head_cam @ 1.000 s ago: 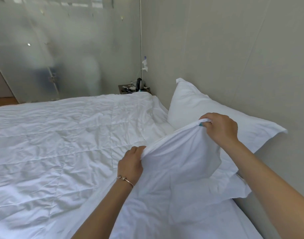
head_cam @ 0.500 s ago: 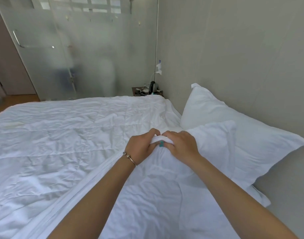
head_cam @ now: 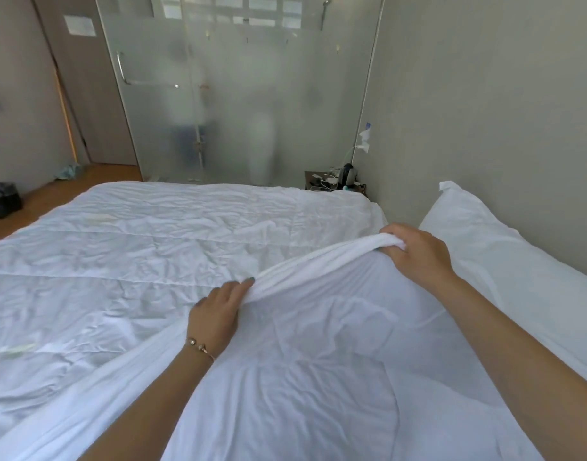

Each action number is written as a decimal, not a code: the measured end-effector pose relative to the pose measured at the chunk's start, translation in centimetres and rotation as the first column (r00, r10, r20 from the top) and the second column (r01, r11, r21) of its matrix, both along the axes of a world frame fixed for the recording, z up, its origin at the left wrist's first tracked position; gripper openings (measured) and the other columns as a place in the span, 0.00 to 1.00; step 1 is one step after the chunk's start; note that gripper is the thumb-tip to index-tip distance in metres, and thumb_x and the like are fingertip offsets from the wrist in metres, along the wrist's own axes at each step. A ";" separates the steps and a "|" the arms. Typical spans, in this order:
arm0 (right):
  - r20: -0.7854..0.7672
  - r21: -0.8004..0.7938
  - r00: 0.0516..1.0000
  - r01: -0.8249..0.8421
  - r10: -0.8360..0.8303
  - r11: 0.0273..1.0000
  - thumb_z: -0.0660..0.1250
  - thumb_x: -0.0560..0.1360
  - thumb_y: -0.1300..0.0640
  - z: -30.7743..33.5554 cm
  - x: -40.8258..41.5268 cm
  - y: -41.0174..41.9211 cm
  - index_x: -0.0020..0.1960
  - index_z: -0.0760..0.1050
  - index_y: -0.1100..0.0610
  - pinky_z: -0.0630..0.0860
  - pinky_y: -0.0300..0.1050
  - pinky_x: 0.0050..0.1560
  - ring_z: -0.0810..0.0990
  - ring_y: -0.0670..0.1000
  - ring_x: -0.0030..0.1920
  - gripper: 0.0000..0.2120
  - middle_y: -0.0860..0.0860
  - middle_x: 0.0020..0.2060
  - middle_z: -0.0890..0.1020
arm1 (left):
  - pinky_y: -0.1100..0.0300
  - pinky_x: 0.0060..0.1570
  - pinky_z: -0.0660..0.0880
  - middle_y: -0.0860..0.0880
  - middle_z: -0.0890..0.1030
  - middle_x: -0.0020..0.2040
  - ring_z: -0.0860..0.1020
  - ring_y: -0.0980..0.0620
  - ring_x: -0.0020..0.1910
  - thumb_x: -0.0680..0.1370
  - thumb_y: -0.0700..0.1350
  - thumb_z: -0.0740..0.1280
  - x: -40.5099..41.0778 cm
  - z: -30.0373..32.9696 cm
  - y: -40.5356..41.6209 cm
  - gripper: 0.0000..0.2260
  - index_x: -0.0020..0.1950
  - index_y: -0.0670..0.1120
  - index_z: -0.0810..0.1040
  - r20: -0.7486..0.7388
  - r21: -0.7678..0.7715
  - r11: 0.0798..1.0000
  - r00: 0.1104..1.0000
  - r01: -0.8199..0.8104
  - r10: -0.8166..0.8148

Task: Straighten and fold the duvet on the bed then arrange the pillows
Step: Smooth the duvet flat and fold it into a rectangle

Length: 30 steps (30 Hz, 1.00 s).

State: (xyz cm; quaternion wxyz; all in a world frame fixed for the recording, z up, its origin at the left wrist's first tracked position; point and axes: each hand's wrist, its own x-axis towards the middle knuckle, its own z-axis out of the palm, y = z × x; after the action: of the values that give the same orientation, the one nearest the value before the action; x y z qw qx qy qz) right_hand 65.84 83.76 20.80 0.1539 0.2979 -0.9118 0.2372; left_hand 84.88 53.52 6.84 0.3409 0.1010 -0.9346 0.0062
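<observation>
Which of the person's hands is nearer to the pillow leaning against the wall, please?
The right hand. It grips the bunched white fabric just beside the pillow, while the left hand holds the same fold further out, over the duvet.

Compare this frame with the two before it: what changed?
The hands, together half a second ago, have spread apart along the bunched duvet edge: left hand nearer, right hand toward the pillow. Both keep their grip; the pillow stays against the wall.
</observation>
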 end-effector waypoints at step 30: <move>0.049 -0.376 0.849 0.503 -0.525 0.778 0.65 0.76 0.68 -10.2 -11.3 -11.4 0.55 0.65 0.61 0.75 0.54 0.50 0.75 0.64 0.54 0.12 0.61 0.68 0.63 | 0.61 0.25 0.71 0.54 0.82 0.36 0.81 0.48 0.29 0.72 0.75 0.51 -22.5 3.1 -18.7 0.31 0.46 0.52 0.80 -0.168 -0.088 0.946 0.932 0.311 -0.321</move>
State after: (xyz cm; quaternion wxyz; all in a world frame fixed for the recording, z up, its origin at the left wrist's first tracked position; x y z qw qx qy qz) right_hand 54.53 72.35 10.56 0.2933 0.0096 -0.8908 0.3469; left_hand 62.36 34.81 9.95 0.4233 -0.0608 -0.9035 -0.0298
